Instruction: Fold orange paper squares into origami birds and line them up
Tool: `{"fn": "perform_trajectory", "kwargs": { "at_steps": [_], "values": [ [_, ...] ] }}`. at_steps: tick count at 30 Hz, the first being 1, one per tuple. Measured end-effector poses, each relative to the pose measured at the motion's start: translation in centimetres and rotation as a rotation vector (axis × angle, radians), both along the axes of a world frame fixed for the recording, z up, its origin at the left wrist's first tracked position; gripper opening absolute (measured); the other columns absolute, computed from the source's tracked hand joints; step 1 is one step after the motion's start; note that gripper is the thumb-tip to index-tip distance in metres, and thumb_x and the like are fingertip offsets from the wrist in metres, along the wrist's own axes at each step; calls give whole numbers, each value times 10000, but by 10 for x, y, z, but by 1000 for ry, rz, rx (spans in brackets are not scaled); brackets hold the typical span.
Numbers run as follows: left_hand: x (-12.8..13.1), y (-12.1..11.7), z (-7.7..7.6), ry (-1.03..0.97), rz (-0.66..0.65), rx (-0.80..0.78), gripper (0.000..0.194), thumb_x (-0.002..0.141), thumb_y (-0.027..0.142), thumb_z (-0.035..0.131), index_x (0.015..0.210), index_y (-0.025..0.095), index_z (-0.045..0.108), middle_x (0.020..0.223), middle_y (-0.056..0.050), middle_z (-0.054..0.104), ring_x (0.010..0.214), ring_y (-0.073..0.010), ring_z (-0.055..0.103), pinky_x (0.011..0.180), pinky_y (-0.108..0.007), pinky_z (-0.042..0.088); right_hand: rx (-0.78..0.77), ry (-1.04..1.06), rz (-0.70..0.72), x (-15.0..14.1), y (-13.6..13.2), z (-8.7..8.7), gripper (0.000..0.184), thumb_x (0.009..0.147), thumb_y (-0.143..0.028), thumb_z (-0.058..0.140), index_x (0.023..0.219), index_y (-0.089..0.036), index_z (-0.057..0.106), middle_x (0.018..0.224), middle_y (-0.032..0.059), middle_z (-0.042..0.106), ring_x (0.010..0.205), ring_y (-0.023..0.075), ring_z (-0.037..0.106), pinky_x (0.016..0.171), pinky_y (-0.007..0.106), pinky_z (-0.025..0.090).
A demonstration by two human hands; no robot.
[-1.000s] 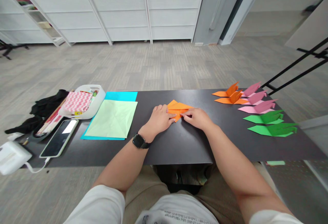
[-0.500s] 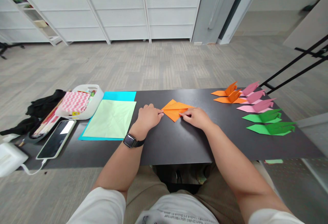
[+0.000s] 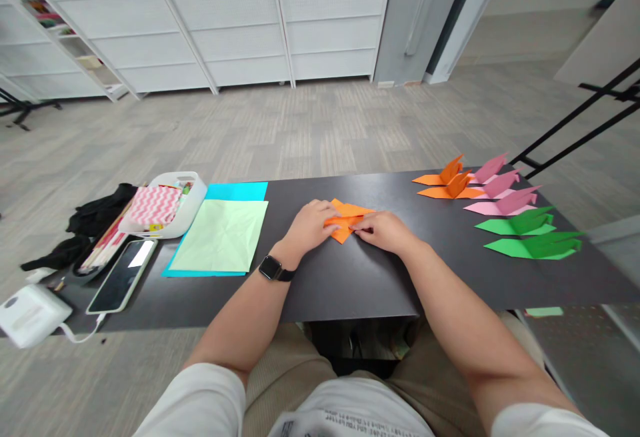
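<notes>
Basically, left hand [image 3: 313,225] half-curled over the left side of folded orange paper [image 3: 343,231] lying mid-desk [image 3: 350,290], right hand [image 3: 384,230] nearly closed at its right edge, can't tell if either actually pinches. Uneven pressure or slipping fingertips could shift the layers, giving a crooked crease. Off right, green origami birds [image 3: 533,247] nearest, then pink origami birds [image 3: 505,201], orange origami birds [image 3: 453,183] toward the far edge.
</notes>
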State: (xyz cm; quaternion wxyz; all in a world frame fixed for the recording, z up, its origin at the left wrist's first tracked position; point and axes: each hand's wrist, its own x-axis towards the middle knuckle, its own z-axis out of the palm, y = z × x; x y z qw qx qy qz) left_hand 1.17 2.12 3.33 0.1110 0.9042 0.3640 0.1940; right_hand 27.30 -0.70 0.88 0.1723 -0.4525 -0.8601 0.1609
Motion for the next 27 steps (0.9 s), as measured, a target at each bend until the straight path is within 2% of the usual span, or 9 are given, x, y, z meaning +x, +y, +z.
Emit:
{"fn": "perform_trajectory", "kwargs": {
  "at_steps": [3, 6, 12, 15, 18, 20, 23, 27],
  "values": [
    [7, -2, -6, 44, -59, -46, 238, 979, 284, 689, 1195, 252, 783, 1258, -47, 759, 1151, -251, 663, 1057, -418, 490, 7, 42, 68, -4, -1, 0, 227, 964, -185, 668, 1028, -296, 855, 970, 15, 826, 883, 206, 754, 822, 324, 535],
    [7, -2, -7, 79, -67, -83, 226, 979, 322, 701, 1177, 273, 798, 1266, -26, 770, 1144, -250, 677, 1044, -430, 477, 27, 97, 76, -5, -2, 2, 230, 960, -184, 673, 1060, -292, 849, 963, 14, 814, 859, 194, 737, 815, 318, 526],
    [4, -1, -9, 55, -36, -119, 185, 985, 359, 704, 1105, 292, 829, 1259, -16, 784, 1163, -252, 687, 1097, -455, 433, 191, 167, -107, 5, 3, 4, 261, 977, -205, 635, 1142, -257, 831, 905, 51, 751, 860, 220, 683, 807, 352, 522],
    [5, 0, -11, 37, -35, -113, 178, 991, 355, 693, 1081, 292, 833, 1242, -20, 789, 1150, -250, 694, 1092, -456, 440, 214, 204, -143, 11, 5, 3, 289, 964, -240, 677, 1224, -267, 801, 1003, 70, 732, 964, 246, 678, 903, 391, 534],
    [5, 0, -12, 17, -61, -95, 199, 1022, 320, 635, 1054, 272, 826, 1215, -25, 799, 1127, -240, 706, 1067, -445, 464, 174, 161, -62, 14, 6, 1, 367, 893, -349, 817, 1255, -301, 784, 1172, 81, 724, 1118, 288, 662, 1018, 461, 509],
    [6, 0, -12, -5, -71, -93, 222, 1035, 287, 597, 1028, 259, 818, 1169, -31, 810, 1098, -236, 717, 1045, -436, 483, 155, 124, -24, 15, 7, -1, 355, 862, -361, 857, 1209, -320, 798, 1245, 74, 724, 1176, 304, 654, 1056, 497, 484],
    [8, -1, -7, -94, -58, -99, 237, 1041, 292, 579, 1010, 243, 809, 1114, -48, 817, 1057, -243, 729, 1013, -427, 512, 160, 139, -44, 14, 9, -3, 156, 933, -288, 767, 1073, -317, 829, 1160, 54, 764, 1111, 275, 689, 1018, 474, 495],
    [3, -3, 4, -385, 29, -162, 335, 1076, 439, 534, 1056, 232, 797, 1107, -68, 807, 1059, -245, 735, 994, -407, 541, 159, 296, -116, 16, 10, 3, 201, 1003, -274, 634, 1010, -294, 834, 1017, 51, 794, 969, 237, 724, 917, 407, 532]
  ]
}}
